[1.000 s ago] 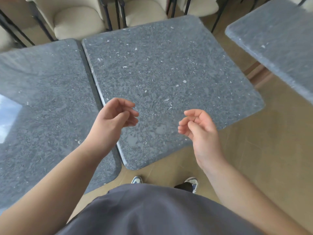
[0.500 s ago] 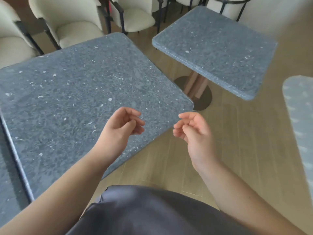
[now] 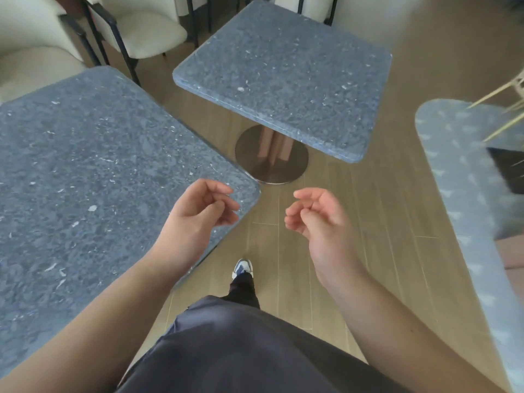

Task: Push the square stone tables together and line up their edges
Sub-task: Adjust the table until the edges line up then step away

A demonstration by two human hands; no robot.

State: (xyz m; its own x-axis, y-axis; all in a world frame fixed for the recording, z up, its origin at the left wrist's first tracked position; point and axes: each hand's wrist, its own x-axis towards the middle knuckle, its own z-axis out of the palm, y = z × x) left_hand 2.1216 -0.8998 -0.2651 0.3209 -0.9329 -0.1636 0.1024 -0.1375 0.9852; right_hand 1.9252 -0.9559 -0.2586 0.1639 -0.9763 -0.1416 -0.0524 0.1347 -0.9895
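Observation:
A square grey speckled stone table [image 3: 85, 177] fills the left of the head view. A second stone table [image 3: 286, 72] stands apart from it at the top centre, turned at an angle, on a round metal base [image 3: 272, 161]. A strip of wooden floor separates the two tops. My left hand [image 3: 198, 219] hovers above the near table's right corner, fingers loosely curled, holding nothing. My right hand [image 3: 320, 222] hangs over the floor beside it, also loosely curled and holding nothing.
Cream chairs with black frames [image 3: 141, 32] stand behind the tables at the top left. A pale blue patterned surface [image 3: 465, 194] runs along the right edge with a dark object [image 3: 507, 171] on it. My shoe [image 3: 242, 268] is on the wooden floor between the tables.
The view has swung right: the two joined tables slid off to the left and the separate angled table came to the centre. Both hands kept their loose curl.

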